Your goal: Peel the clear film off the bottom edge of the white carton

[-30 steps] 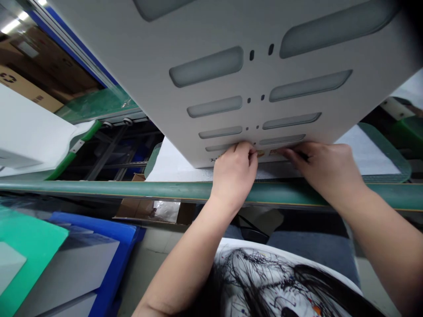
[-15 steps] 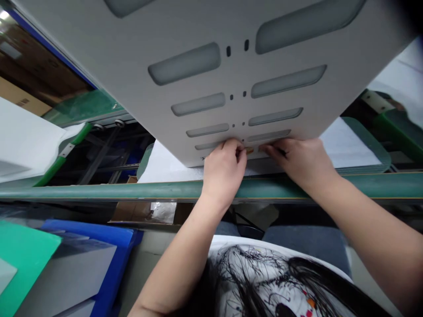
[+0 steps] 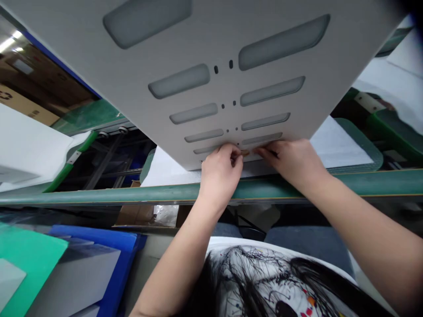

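Observation:
A large grey panel (image 3: 185, 39) with rows of oblong slots lies tilted over the green-edged bench (image 3: 380, 182), its near edge toward me. My left hand (image 3: 220, 174) is curled, its fingertips pinched on a small orange-brown sticker (image 3: 245, 152) at the panel's near edge. My right hand (image 3: 295, 163) rests beside it, fingers pressed together on the same strip of the panel. A white foam sheet (image 3: 340, 143) lies under the panel.
A blue bin (image 3: 115, 246) with grey panels and a green sheet (image 3: 29, 255) stands at lower left. Cardboard boxes (image 3: 20, 103) and a conveyor frame (image 3: 99, 132) are at the back left. More white foam (image 3: 26, 145) lies left; a green tray (image 3: 393, 127) sits right.
The view has shifted so the panel and hands sit slightly left and lower. Both hands have stayed at the panel's near edge, with the fingertips drawn closer together over the small sticker.

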A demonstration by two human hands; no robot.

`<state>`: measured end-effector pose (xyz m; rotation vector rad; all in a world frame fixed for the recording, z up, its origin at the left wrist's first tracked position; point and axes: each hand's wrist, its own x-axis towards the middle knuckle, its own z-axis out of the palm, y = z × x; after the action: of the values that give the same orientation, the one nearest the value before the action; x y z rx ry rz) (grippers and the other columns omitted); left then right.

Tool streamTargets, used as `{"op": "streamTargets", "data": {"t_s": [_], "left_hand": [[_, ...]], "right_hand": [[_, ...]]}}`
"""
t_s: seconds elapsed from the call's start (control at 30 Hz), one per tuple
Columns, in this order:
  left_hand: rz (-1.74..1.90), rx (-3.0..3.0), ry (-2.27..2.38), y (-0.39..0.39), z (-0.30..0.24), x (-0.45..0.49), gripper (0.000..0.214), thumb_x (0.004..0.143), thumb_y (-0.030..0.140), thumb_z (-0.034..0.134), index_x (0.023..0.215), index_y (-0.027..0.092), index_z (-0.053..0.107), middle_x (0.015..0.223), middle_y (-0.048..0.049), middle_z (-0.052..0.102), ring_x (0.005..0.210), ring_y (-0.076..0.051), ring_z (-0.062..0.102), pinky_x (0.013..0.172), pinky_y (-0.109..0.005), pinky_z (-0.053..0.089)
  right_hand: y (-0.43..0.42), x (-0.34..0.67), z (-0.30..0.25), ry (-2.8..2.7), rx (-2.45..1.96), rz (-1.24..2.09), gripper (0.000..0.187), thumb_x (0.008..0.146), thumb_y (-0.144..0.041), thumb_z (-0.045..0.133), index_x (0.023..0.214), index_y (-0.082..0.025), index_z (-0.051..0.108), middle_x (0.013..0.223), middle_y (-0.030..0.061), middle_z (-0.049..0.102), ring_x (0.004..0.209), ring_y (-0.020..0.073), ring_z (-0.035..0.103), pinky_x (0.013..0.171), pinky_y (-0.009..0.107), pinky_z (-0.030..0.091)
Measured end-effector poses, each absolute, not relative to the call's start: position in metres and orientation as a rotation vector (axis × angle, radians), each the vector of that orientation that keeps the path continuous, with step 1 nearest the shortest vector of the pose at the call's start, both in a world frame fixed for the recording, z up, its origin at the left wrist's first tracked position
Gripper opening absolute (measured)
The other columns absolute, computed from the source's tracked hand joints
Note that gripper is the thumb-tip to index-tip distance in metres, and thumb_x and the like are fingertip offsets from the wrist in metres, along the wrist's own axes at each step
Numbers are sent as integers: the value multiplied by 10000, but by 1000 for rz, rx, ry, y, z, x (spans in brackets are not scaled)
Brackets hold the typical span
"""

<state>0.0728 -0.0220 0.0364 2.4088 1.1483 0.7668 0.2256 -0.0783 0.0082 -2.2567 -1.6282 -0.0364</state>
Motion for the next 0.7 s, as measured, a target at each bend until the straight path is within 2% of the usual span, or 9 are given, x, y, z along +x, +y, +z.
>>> {"op": "streamTargets", "data": {"t_s": [0.23, 0.53, 0.7], "left_hand": [[786, 2340, 978, -42, 28, 74, 150, 754, 101, 538, 888, 113, 605, 823, -41, 649, 734, -134, 603, 693, -280, 499], [920, 2312, 863, -58, 23, 71, 123, 752, 58, 522, 834, 106, 601, 826, -47, 646, 769, -139, 608, 676, -264, 523], [962, 2401, 822, -65, 20, 73, 110, 769, 63, 513, 843, 104, 582, 815, -45, 635, 725, -118, 598, 633, -229, 518]], "right_hand": [[-108, 250, 10, -1226, -2315, 199, 324, 781, -417, 565, 682, -120, 648, 499, 37, 535, 488, 112, 474, 566, 242, 322], [-112, 243, 2, -1229, -2167, 220, 419, 784, -519, 496, 613, -151, 604, 480, 29, 518, 462, 126, 465, 548, 256, 309], [-116, 244, -2, -1253, -2095, 230, 459, 780, -576, 451, 639, -170, 612, 500, 20, 531, 469, 138, 496, 552, 268, 325]]}}
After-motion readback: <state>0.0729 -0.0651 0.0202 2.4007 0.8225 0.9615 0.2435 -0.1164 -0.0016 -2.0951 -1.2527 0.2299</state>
